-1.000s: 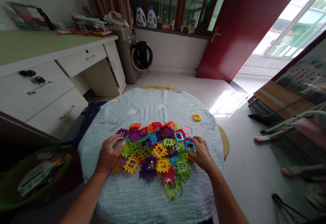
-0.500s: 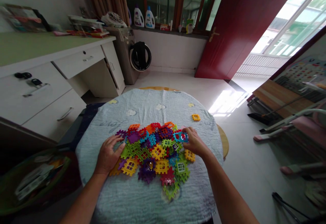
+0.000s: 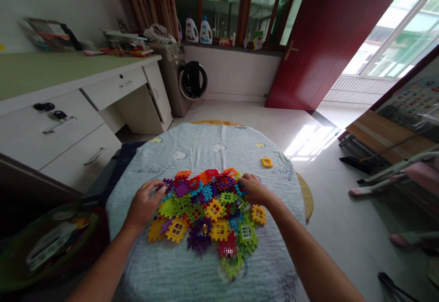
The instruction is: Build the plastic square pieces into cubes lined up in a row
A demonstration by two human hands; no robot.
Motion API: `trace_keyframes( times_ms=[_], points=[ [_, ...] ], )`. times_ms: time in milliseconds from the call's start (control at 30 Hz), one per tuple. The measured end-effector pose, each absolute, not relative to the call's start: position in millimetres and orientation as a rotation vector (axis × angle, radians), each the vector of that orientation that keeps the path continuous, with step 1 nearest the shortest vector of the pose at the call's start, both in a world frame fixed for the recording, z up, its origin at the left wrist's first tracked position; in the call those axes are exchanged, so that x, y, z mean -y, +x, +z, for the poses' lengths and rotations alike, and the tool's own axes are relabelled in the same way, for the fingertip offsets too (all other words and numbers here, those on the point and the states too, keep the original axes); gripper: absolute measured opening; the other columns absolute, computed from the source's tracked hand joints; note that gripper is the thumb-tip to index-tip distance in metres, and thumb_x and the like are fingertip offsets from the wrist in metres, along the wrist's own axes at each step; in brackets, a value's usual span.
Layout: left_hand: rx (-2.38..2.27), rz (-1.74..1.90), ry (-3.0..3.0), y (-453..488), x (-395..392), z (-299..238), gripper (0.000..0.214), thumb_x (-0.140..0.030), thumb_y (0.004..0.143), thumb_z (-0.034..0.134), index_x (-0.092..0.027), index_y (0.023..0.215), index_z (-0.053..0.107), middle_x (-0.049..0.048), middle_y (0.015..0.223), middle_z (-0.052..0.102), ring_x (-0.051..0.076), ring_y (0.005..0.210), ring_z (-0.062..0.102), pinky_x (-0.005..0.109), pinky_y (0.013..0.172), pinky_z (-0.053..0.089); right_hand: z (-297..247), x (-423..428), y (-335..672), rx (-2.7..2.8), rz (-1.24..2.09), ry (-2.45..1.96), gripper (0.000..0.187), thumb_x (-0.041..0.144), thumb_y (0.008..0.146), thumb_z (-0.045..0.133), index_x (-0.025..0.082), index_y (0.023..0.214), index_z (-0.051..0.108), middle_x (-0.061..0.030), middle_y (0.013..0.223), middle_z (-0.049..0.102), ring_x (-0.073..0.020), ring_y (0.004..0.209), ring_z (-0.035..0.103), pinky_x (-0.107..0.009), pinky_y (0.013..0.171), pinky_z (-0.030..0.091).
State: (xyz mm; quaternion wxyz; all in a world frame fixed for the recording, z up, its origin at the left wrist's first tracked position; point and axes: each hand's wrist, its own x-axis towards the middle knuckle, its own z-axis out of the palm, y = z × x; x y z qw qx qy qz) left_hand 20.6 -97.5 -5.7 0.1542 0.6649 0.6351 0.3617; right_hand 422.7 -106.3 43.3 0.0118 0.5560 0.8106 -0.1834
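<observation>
A heap of bright plastic interlocking building blocks [image 3: 215, 210], notched squares in several colours, many with window grids, lies on the cloth-covered round table. At the heap's left edge is my left hand [image 3: 146, 203], its thumb and fingers apart beside a purple block [image 3: 168, 185]. Nothing shows in that hand. My right hand [image 3: 254, 189] reaches over the heap's right side, with its fingers curled onto a blue block [image 3: 241, 189] that they partly cover. Yellow window blocks [image 3: 176, 230] and a dark purple block [image 3: 199, 237] lie at the near side.
One yellow block [image 3: 266, 162] lies apart at the table's far right. A light blue cloth [image 3: 202, 142] covers the tabletop. To the left stand a white desk [image 3: 68, 114] and a basket [image 3: 92, 229] holding odds and ends. A washing machine [image 3: 178, 80] stands beyond.
My left hand has drawn back slightly from the heap's left blocks, with thumb and fingers closer together. The right hand and the blue block have shifted a little left among the blocks. The view has tilted slightly.
</observation>
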Motion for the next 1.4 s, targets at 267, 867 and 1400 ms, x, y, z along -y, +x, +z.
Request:
trace_keyframes(
  times_ms=[267, 867, 1400],
  points=[
    [-1.943, 1.058, 1.977, 11.7, 62.2, -18.7, 0.047, -0.056, 0.078, 0.046, -0.016, 0.09, 0.068, 0.0156, 0.111, 0.068, 0.031, 0.113, 0.061, 0.047, 0.105, 0.044, 39.1, 99.8, 427.4, -2.576, -0.512, 1.709, 0.043, 0.017, 0.062, 0.066, 0.018, 0.105, 0.058, -0.0083, 0.107, 0.058, -0.0232, 0.099, 0.049, -0.031, 0.085, 0.037],
    [-1.967, 1.053, 1.955, 6.7, 66.3, -27.5, 0.039, -0.056, 0.078, 0.049, -0.023, 0.086, 0.069, 0.0065, 0.094, 0.075, 0.026, 0.093, 0.069, 0.037, 0.09, 0.053, 16.2, -11.8, 499.5, -2.19, -0.342, 2.059, 0.065, 0.023, 0.063, 0.074, 0.024, 0.125, 0.058, -0.0114, 0.126, 0.054, -0.0305, 0.111, 0.049, -0.037, 0.086, 0.037],
    [-1.984, 1.046, 1.938, 6.3, 66.9, -30.0, 0.034, -0.053, 0.077, 0.05, -0.025, 0.085, 0.068, 0.0056, 0.094, 0.075, 0.027, 0.092, 0.069, 0.039, 0.089, 0.054, 39.0, -28.0, 530.5, -2.235, -0.307, 2.08, 0.056, 0.025, 0.071, 0.067, 0.022, 0.126, 0.06, -0.0105, 0.127, 0.056, -0.0292, 0.111, 0.049, -0.034, 0.087, 0.036]
  ],
)
